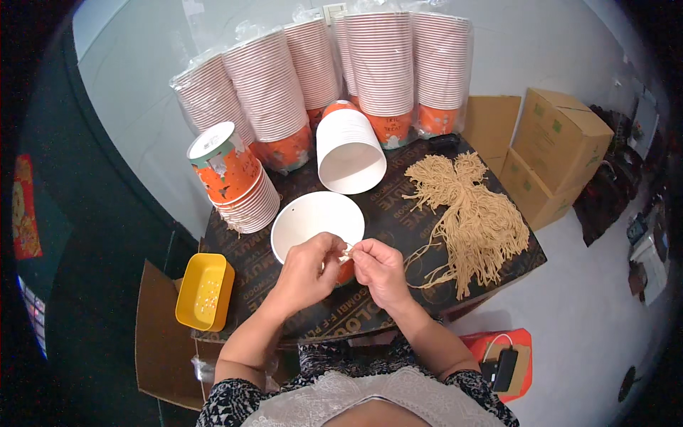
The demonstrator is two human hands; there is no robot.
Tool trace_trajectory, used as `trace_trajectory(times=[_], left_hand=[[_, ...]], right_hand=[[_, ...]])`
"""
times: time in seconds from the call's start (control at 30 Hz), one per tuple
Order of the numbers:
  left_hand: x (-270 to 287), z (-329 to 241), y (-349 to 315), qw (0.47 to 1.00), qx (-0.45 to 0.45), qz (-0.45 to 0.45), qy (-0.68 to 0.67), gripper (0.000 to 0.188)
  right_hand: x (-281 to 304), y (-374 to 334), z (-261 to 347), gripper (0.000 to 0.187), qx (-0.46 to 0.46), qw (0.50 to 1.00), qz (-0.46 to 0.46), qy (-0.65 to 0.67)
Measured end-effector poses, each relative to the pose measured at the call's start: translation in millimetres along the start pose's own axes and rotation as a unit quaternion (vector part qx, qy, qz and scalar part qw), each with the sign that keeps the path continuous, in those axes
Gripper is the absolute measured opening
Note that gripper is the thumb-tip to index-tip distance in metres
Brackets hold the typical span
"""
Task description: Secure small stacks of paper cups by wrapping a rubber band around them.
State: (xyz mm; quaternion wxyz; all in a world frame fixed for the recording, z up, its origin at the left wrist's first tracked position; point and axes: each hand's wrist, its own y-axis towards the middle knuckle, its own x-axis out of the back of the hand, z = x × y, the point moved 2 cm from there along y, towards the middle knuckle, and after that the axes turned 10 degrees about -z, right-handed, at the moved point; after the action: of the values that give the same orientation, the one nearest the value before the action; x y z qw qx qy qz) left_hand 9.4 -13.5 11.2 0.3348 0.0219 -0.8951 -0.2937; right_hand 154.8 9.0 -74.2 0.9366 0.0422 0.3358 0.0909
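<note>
A paper bucket (306, 213), white inside and orange outside, stands tilted on the table in front of me, its mouth showing. At its near right rim my left hand (311, 272) is closed, thumb and fingers pinched together. My right hand (380, 272) pinches close beside it, the fingertips of both hands almost touching. Between them shows a small pale piece (346, 253), too small to name. Right of the hands lies a large bundle of beige cords (469, 220), some strands trailing toward my right hand.
Several tall stacks of orange buckets in clear plastic (260, 85) line the wall. A white-mouthed bucket stack (348, 149) lies behind; another stack (235, 178) stands left. A yellow tub (186, 292) with small white pieces sits at the left edge. Cardboard boxes (562, 139) stand right.
</note>
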Motion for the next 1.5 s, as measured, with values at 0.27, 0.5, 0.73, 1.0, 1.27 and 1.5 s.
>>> trace_trajectory(times=[0.27, 0.5, 0.73, 1.0, 1.27, 1.5], left_hand=[[-2, -3, 1, 1.0, 0.009, -0.006, -0.001, 0.009], [0, -4, 2, 1.0, 0.014, -0.01, 0.006, 0.008], [0, -1, 3, 0.998, 0.005, -0.025, 0.062, 0.008], [6, -8, -5, 0.99, 0.04, 0.021, 0.137, 0.013], [68, 6, -3, 0.98, -0.085, 0.137, 0.115, 0.045], [64, 16, -19, 0.968, -0.121, 0.195, 0.103, 0.033]], right_hand=[[0, -4, 6, 0.012, 0.049, 0.995, -0.022, -0.089], [25, -30, 42, 0.018, 0.23, 0.895, -0.058, -0.377], [44, -37, 50, 0.007, 0.35, 0.804, -0.064, -0.476], [56, -7, 38, 0.008, 0.341, 0.809, -0.126, -0.462], [77, 27, 73, 0.007, 0.276, 0.847, -0.153, -0.427], [58, 28, 91, 0.014, 0.227, 0.89, -0.125, -0.376]])
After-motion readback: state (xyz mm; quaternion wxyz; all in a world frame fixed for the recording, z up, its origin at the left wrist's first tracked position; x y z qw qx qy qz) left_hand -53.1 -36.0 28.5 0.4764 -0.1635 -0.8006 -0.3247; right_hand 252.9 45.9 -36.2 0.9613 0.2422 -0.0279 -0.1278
